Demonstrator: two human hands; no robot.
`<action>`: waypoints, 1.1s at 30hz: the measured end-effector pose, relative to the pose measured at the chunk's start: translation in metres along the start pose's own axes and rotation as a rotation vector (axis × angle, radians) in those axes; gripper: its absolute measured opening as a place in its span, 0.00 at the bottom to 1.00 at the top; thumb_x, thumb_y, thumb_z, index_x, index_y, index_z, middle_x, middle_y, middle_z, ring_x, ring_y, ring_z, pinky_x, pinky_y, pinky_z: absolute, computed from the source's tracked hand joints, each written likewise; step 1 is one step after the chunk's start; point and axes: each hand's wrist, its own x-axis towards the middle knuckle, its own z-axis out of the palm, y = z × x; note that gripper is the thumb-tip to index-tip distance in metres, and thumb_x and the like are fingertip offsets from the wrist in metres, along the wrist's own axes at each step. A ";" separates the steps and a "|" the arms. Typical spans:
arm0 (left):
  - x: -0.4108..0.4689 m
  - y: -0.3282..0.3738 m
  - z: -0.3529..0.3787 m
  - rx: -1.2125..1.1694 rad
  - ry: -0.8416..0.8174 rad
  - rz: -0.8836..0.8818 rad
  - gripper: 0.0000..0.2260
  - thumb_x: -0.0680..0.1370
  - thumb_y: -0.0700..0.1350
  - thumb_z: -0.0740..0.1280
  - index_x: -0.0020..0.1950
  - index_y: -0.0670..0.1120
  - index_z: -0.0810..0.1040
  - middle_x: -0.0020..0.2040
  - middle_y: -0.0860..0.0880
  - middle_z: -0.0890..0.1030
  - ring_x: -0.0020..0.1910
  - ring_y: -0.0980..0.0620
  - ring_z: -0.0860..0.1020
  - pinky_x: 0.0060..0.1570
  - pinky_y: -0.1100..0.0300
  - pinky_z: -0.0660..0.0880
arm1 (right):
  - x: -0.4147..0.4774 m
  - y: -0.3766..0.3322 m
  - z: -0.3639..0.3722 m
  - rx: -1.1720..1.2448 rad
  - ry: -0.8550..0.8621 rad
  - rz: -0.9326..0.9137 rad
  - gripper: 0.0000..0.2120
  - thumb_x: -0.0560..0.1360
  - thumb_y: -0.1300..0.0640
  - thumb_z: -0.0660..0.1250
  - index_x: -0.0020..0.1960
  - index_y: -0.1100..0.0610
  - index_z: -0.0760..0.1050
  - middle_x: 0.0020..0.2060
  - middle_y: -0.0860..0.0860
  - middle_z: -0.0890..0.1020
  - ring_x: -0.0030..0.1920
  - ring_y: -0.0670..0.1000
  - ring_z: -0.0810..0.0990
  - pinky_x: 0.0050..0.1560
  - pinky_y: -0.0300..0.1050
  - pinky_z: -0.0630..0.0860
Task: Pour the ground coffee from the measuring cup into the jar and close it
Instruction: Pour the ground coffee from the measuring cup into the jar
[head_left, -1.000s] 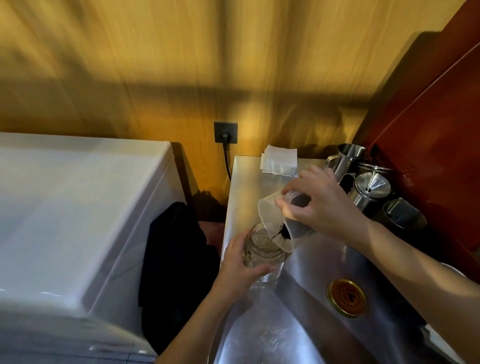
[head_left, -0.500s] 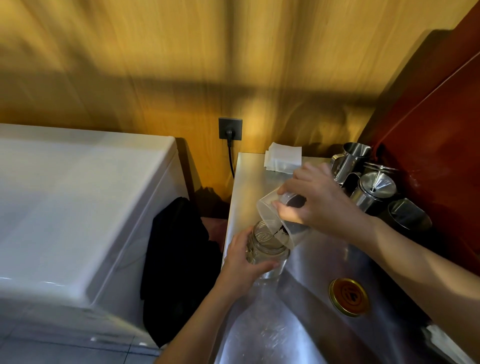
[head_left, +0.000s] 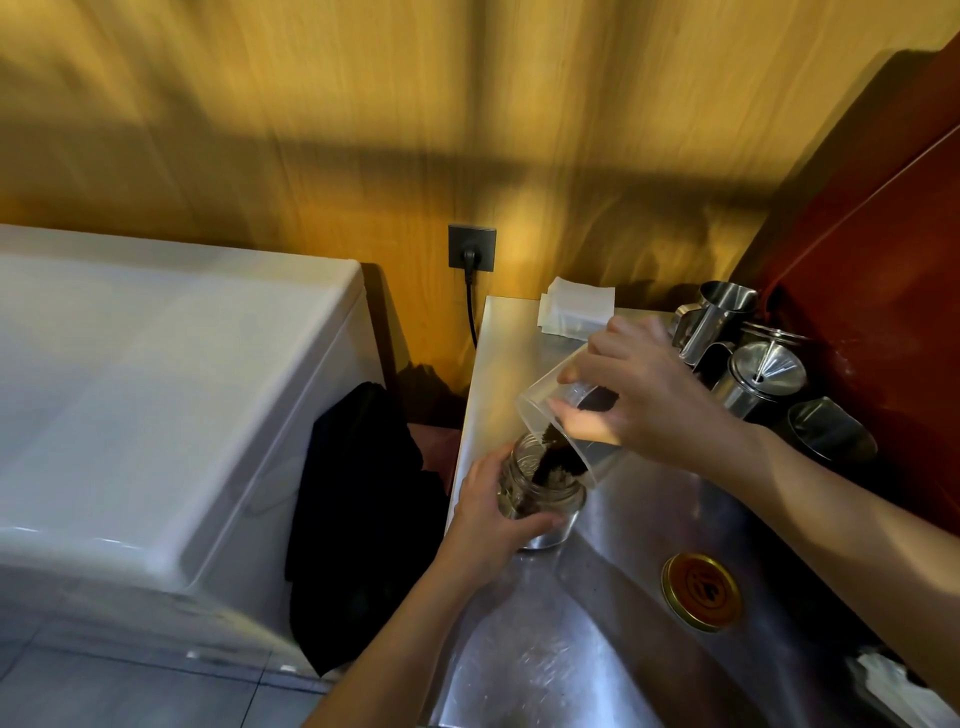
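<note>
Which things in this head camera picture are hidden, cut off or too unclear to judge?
- Jar: the left hand covers its near side, so the fill level is unclear.
- Measuring cup: the right hand hides its base and any scale marks.
- Gold lid: the printed design is too small to read.
- White object at the bottom right: cut off by the frame edge.
- Steel pitchers: partly overlapping in shadow, so the count is uncertain.

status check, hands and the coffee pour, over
Left hand grips glass jar. Right hand tips measuring cup, ground coffee sliding into jar. Gold lid off, on steel counter. Nothing blocking.
</note>
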 end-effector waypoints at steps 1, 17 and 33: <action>0.000 0.000 0.000 0.002 0.000 0.000 0.32 0.59 0.57 0.76 0.55 0.74 0.62 0.62 0.56 0.69 0.64 0.54 0.68 0.68 0.52 0.67 | 0.000 0.001 0.001 -0.001 0.007 -0.010 0.11 0.65 0.58 0.76 0.39 0.65 0.79 0.31 0.59 0.77 0.35 0.61 0.73 0.40 0.62 0.71; 0.002 -0.002 0.002 0.009 -0.001 0.006 0.34 0.60 0.57 0.76 0.53 0.81 0.59 0.58 0.68 0.65 0.64 0.56 0.67 0.66 0.56 0.66 | -0.001 0.005 0.007 -0.039 0.070 -0.168 0.11 0.65 0.57 0.74 0.36 0.65 0.78 0.31 0.59 0.78 0.35 0.59 0.74 0.39 0.55 0.68; 0.007 -0.010 0.003 0.008 -0.022 0.016 0.36 0.60 0.58 0.76 0.63 0.65 0.64 0.58 0.64 0.67 0.61 0.60 0.68 0.62 0.62 0.65 | -0.003 0.013 0.012 -0.021 0.141 -0.253 0.15 0.69 0.54 0.67 0.35 0.66 0.78 0.28 0.58 0.77 0.34 0.59 0.75 0.37 0.58 0.71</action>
